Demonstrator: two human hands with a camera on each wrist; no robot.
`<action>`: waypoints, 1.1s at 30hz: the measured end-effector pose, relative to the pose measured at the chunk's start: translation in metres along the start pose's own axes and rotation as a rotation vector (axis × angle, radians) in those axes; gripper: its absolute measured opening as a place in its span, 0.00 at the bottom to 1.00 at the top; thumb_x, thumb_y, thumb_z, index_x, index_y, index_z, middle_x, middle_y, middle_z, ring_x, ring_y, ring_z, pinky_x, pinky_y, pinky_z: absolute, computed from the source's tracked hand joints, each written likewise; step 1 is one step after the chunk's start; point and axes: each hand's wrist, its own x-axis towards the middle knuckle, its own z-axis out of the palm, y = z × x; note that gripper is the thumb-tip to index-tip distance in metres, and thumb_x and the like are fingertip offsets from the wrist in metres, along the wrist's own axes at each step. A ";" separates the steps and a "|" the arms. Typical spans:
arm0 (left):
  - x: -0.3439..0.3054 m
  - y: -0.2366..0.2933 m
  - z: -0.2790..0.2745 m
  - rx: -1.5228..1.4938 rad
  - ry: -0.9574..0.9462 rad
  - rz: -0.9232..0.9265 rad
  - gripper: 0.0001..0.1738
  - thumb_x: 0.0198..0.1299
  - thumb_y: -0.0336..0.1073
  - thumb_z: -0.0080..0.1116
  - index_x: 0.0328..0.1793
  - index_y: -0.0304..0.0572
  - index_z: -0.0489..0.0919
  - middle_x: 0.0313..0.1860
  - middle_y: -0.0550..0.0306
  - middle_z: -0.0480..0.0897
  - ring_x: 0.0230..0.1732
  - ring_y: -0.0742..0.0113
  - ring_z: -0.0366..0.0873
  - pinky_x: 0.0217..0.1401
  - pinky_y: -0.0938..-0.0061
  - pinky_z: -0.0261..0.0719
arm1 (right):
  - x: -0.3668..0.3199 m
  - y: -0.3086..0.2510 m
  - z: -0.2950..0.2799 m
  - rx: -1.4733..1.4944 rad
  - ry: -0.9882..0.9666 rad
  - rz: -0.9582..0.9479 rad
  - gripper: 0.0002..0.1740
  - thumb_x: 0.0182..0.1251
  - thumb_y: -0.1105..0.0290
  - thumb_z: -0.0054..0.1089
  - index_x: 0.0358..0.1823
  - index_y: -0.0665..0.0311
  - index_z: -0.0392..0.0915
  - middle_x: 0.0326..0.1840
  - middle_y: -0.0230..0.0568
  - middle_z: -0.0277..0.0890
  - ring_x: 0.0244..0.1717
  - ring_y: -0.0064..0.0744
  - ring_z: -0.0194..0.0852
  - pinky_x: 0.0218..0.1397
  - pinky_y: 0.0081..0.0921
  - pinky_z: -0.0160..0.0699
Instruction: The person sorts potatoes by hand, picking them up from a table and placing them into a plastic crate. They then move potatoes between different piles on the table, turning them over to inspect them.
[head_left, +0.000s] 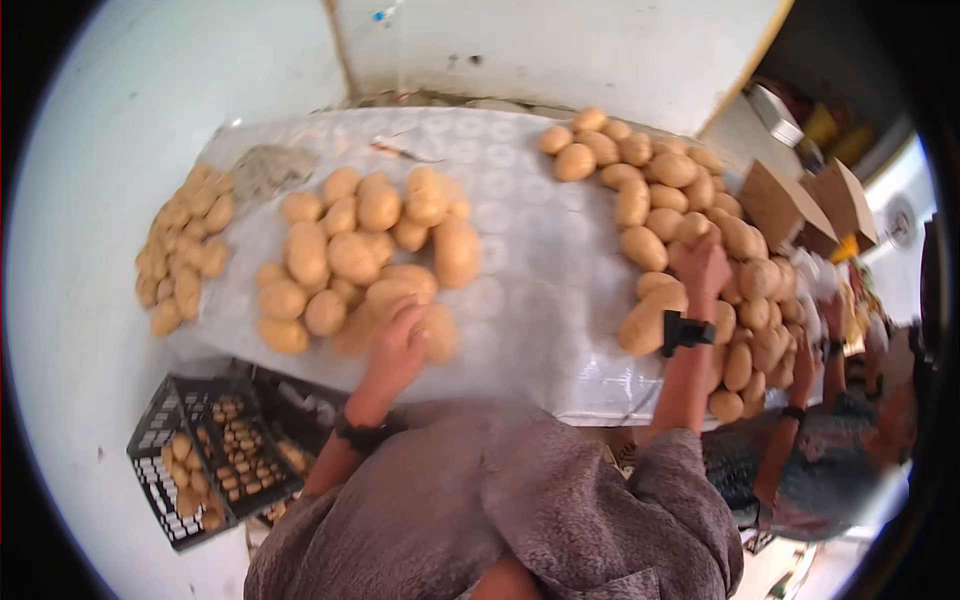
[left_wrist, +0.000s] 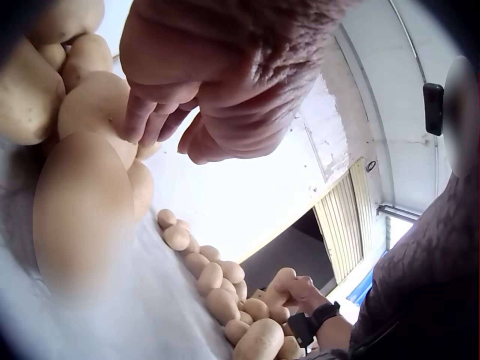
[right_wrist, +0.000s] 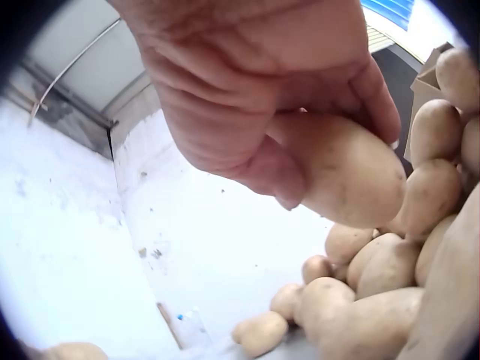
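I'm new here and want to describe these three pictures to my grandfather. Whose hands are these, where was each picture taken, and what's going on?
There is no robot here: a person works bare-handed. The wide picture comes from a camera on their head, looking down. The other two come from a camera on each wrist, so one hand looms large in each.

On the pale table cover lie what look like potatoes, in three groups: a small-looking heap on the left, a middle group and a large heap on the right. Below the table's left end, a black crate holds more.

The right hand grips one potato. The left hand is over the middle group, seemingly holding nothing.
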 end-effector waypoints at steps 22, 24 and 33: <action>-0.028 -0.022 0.004 0.040 0.254 -0.208 0.27 0.58 0.25 0.60 0.66 0.37 0.70 0.64 0.42 0.72 0.62 0.50 0.74 0.60 0.65 0.78 | -0.012 -0.033 0.044 0.327 -0.437 -0.302 0.40 0.56 0.41 0.67 0.54 0.72 0.75 0.40 0.55 0.82 0.44 0.51 0.83 0.44 0.40 0.80; -0.028 -0.026 0.004 0.003 0.253 -0.237 0.28 0.58 0.24 0.59 0.66 0.37 0.69 0.65 0.43 0.71 0.62 0.52 0.74 0.59 0.66 0.78 | -0.040 -0.111 0.009 0.450 -0.607 -0.229 0.46 0.54 0.38 0.69 0.60 0.74 0.72 0.40 0.57 0.82 0.40 0.48 0.84 0.43 0.37 0.81; -0.023 -0.032 0.001 -0.212 0.250 -0.346 0.30 0.59 0.21 0.57 0.69 0.37 0.65 0.64 0.47 0.70 0.63 0.58 0.73 0.59 0.70 0.79 | -0.107 -0.263 0.002 0.644 -0.990 -0.223 0.53 0.50 0.35 0.67 0.58 0.82 0.66 0.42 0.61 0.82 0.47 0.53 0.83 0.50 0.38 0.79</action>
